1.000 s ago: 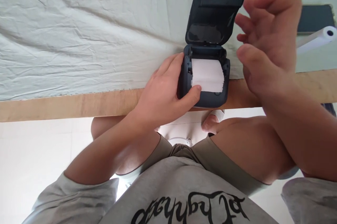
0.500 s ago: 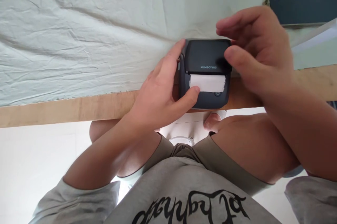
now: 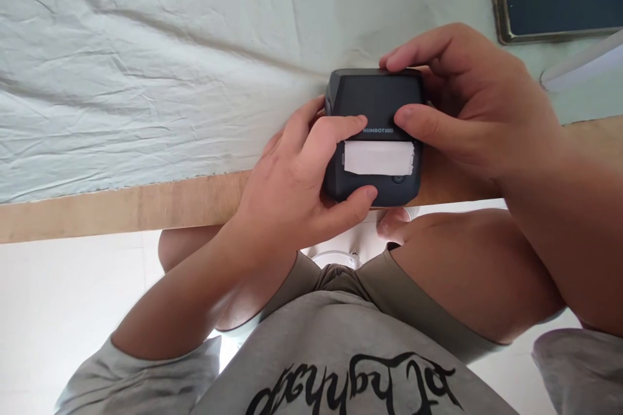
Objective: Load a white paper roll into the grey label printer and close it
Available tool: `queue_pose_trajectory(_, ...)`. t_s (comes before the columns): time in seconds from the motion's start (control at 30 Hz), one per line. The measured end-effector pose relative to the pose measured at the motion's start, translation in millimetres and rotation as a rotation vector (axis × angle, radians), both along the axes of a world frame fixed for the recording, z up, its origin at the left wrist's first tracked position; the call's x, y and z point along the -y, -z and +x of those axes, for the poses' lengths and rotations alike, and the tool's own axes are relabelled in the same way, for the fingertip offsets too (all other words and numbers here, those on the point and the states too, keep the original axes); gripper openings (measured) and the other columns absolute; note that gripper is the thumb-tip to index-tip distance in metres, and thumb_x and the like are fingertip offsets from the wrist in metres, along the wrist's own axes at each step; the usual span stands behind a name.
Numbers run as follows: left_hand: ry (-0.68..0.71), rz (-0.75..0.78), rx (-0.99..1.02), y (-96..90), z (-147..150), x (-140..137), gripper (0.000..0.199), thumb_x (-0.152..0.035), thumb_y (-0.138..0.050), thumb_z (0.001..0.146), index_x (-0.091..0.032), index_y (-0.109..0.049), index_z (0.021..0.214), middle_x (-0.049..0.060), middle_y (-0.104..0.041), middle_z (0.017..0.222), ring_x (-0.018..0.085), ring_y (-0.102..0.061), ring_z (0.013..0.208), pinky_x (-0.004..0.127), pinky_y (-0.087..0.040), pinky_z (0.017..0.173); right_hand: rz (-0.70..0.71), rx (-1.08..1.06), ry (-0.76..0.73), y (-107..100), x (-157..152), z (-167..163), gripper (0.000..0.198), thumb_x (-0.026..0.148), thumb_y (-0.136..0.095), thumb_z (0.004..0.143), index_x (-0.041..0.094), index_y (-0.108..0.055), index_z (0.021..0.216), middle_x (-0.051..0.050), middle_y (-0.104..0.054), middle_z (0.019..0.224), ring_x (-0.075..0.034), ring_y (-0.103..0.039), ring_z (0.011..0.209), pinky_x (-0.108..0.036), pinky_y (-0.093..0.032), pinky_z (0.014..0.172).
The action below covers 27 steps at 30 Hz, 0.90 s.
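Observation:
A dark label printer (image 3: pixel 374 98) marked NIIMBOT sits at the table's near edge with its lid down. A white paper strip (image 3: pixel 378 158) sticks out of its front slot, above a round power button (image 3: pixel 398 178). My left hand (image 3: pixel 302 168) grips the printer's left side, index finger on the lid and thumb along the front edge. From the right, my right hand (image 3: pixel 467 90) grasps it, thumb on the lid and fingers over the back edge. The fingers behind the printer's sides are hidden.
A phone (image 3: pixel 567 2) in a case lies at the upper right. Below it is a white, curled sheet-like piece (image 3: pixel 581 63). Wrinkled pale cloth (image 3: pixel 160 77) covers the table, whose wooden edge (image 3: pixel 121 207) runs in front of my legs.
My right hand has come in from the right and closed on the printer. My left index finger has moved onto the lid, and the thumb has slid off the paper to the front edge.

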<state>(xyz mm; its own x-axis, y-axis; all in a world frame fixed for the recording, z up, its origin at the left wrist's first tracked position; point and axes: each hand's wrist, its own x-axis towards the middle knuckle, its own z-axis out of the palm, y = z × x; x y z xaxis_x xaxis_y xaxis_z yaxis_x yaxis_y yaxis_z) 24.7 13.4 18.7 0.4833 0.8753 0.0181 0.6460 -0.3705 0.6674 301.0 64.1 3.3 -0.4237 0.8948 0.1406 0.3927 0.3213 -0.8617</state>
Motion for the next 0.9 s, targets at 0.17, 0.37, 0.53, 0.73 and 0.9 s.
queue_pose_trajectory(0.17, 0.003, 0.019, 0.007, 1.2, 0, 0, 0.064, -0.053, -0.064, 0.1, -0.026, -0.058, 0.158, 0.015, -0.064, 0.177, 0.042, -0.05, 0.177, 0.067, -0.054, 0.138, 0.007, 0.039, -0.048, 2, 1, -1, 0.052, 0.067, -0.073, 0.11, 0.03, -0.068, 0.146, -0.002, -0.074, 0.139, -0.01, -0.07, 0.111, -0.027, -0.061, 0.096)
queue_pose_trajectory(0.37, 0.013, 0.073, 0.046, 9.7, -3, 2, 0.079, -0.055, -0.068, 0.102, -0.019, -0.048, 0.169, 0.023, -0.059, 0.18, 0.043, -0.057, 0.17, 0.067, -0.056, 0.134, 0.072, 0.088, -0.017, 10, 8, -1, 0.064, 0.078, -0.057, 0.115, 0.029, -0.062, 0.156, -0.005, -0.073, 0.148, -0.014, -0.071, 0.12, -0.035, -0.062, 0.108)
queue_pose_trajectory(0.53, 0.004, 0.091, -0.045, 16.3, -10, 6, 0.116, -0.072, -0.085, 0.096, -0.021, -0.029, 0.184, 0.023, -0.054, 0.185, 0.047, -0.055, 0.172, 0.064, -0.051, 0.141, 0.045, 0.026, 0.057, 8, 18, 1, 0.066, 0.081, -0.053, 0.115, 0.03, -0.066, 0.154, -0.004, -0.074, 0.142, -0.014, -0.072, 0.124, -0.035, -0.063, 0.109)
queue_pose_trajectory(0.73, 0.013, 0.156, -0.147, 22.7, -19, 14, 0.119, -0.074, -0.094, 0.096, -0.018, -0.037, 0.184, 0.025, -0.056, 0.183, 0.047, -0.055, 0.172, 0.06, -0.05, 0.142, 0.018, -0.039, 0.129, 10, 28, 6, 0.065, 0.081, -0.054, 0.114, 0.032, -0.068, 0.155, -0.005, -0.073, 0.152, -0.021, -0.073, 0.143, -0.045, -0.065, 0.123)
queue_pose_trajectory(0.9, -0.029, 0.157, -0.19, 20.8, -21, 15, 0.118, -0.077, -0.097, 0.092, -0.021, -0.045, 0.182, 0.023, -0.058, 0.183, 0.049, -0.059, 0.169, 0.062, -0.053, 0.139, 0.057, 0.039, 0.19, 6, 34, 8, 0.063, 0.081, -0.056, 0.114, 0.037, -0.067, 0.159, -0.004, -0.079, 0.143, -0.022, -0.08, 0.132, -0.044, -0.068, 0.112)
